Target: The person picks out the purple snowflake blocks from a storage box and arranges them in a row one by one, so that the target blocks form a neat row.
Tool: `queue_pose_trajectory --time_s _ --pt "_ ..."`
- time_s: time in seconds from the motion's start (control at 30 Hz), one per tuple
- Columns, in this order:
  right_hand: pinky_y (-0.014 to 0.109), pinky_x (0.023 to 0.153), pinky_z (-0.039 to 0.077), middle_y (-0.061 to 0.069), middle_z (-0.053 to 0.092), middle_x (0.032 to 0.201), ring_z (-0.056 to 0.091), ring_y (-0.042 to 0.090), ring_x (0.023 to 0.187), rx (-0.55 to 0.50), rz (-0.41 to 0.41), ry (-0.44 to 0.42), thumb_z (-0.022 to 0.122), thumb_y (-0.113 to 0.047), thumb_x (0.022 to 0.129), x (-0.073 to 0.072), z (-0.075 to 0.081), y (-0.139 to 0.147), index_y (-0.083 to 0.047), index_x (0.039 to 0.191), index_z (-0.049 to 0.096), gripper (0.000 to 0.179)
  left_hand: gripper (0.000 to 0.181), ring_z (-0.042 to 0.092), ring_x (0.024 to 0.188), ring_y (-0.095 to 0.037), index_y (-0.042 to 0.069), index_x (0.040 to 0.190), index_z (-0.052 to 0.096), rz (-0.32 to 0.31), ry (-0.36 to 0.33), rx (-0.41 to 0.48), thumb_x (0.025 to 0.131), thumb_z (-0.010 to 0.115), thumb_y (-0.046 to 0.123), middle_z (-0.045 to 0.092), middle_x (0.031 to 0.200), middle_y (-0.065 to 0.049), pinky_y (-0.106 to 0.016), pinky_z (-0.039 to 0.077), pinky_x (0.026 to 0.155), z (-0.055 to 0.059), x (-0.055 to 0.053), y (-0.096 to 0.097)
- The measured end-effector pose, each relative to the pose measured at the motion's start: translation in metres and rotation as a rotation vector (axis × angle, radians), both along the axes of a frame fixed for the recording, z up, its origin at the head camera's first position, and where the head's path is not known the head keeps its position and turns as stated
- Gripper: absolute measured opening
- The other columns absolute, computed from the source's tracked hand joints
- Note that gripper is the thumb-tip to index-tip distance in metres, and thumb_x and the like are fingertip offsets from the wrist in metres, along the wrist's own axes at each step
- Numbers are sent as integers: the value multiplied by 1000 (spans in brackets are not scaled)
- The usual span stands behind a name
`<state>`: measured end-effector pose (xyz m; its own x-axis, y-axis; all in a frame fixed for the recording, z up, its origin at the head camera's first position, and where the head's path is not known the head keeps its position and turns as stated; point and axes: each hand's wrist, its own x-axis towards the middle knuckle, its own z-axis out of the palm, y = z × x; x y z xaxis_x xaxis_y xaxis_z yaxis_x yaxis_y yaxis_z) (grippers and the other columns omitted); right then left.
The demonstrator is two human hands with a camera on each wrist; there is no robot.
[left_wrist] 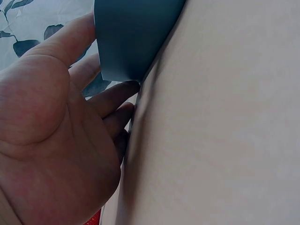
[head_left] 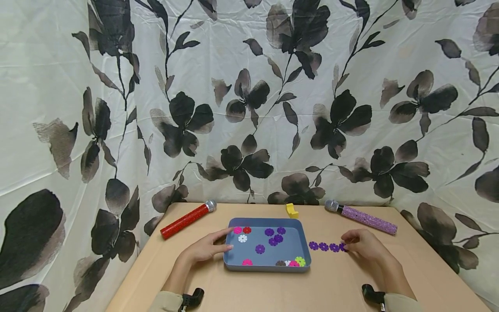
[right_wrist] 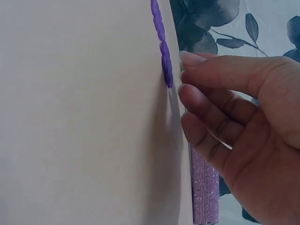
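On the table stands a blue-grey tray [head_left: 269, 268] holding flower-shaped plastic discs, several of them purple [head_left: 260, 249]. My left hand [head_left: 206, 248] rests at the tray's left wall, its fingers fairly straight. In the left wrist view, the thumb and fingers [left_wrist: 115, 99] reach to the tray's corner [left_wrist: 131, 42]. Right of the tray lies a row of purple flower discs [head_left: 323, 246]. At the row's right end is my right hand [head_left: 364, 246], its fingertips overlapping the last disc in the head view. The right wrist view shows loosely bent fingers [right_wrist: 206, 75] close beside that last disc [right_wrist: 167, 72].
A red glittery microphone [head_left: 185, 221] lies behind the left hand, and a purple glittery one [head_left: 368, 219] behind the right. A small yellow object [head_left: 291, 211] sits just behind the tray. A floral curtain [head_left: 249, 108] hangs along the table's back edge.
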<state>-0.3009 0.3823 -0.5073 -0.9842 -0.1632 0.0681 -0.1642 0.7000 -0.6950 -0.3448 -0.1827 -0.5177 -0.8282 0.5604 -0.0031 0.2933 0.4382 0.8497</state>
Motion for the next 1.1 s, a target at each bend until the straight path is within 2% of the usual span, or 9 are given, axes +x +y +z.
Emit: queue_pose_trajectory --time_s 0.13,0.33,0.47,0.67,0.8,1.1 --pt "21 74 53 14 74 109 62 13 90 5 -59 21 73 -4 93 0 5 -8 2 118 73 26 73 23 158 -42 17 161 40 -1 0 0 99 71 38 33 169 -15 -63 18 128 0 0 0" --pt "22 74 55 19 73 119 63 21 99 -23 -97 131 74 -10 96 -2 12 -20 1 125 71 31 73 22 158 -42 17 161 40 0 -8 4 99 71 39 32 169 -16 -64 17 128 1 0 1" --pt "21 75 57 20 72 122 65 24 102 -48 -106 203 73 -12 97 -5 15 -38 -2 126 71 30 73 21 159 -43 17 162 40 0 -14 10 99 71 38 31 170 -17 -64 16 128 1 0 1" --pt "21 82 58 16 73 118 68 22 99 -73 -69 295 75 -8 96 -9 19 -78 -3 121 73 26 73 21 159 -43 20 161 41 7 -27 13 98 72 39 31 170 -16 -65 16 128 1 0 1" --pt "21 82 58 14 73 116 68 20 97 -107 -39 292 76 -7 94 -13 20 -104 -4 120 73 26 72 21 159 -43 19 161 41 4 -26 20 99 72 38 31 170 -17 -64 16 128 -1 0 0" --pt "19 85 56 15 70 121 65 20 101 -187 -18 202 75 -5 94 -26 16 -146 -6 123 72 29 72 21 159 -43 19 161 41 2 -27 28 99 72 38 31 170 -17 -64 16 128 -3 -2 1"
